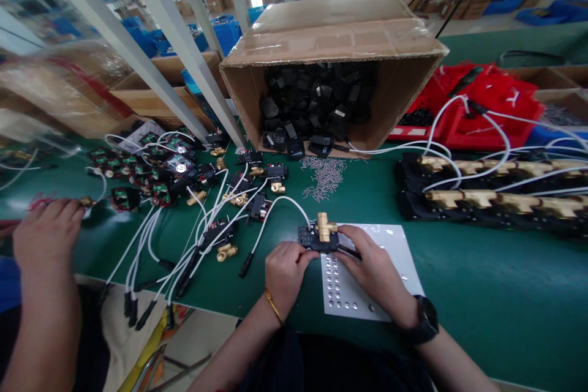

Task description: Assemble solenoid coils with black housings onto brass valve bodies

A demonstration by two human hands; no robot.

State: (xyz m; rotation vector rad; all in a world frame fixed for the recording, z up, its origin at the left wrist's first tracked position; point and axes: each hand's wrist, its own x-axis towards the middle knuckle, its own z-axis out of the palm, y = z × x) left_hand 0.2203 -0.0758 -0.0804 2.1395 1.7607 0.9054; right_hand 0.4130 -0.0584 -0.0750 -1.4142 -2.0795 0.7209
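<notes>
My left hand (285, 266) grips the left end of a black plastic housing (305, 236) with a brass tee fitting (324, 228) standing on top. My right hand (379, 266) is closed around the right end of the same housing. A slim black piece (349, 252) sticks out by its fingers; I cannot tell whether it belongs to the housing. A white cable runs left from the housing to a black connector (245, 265). Under my right hand lies a white sheet (399, 245) with rows of small round silvery pieces (334, 288).
A cardboard box (335, 43) of black housings stands behind a pile of small screws (324, 177). Cabled brass-fitted units (220, 233) crowd the left; finished-looking rows (482, 199) line the right, near red bins (482, 122). A co-worker's hand (48, 233) is at far left.
</notes>
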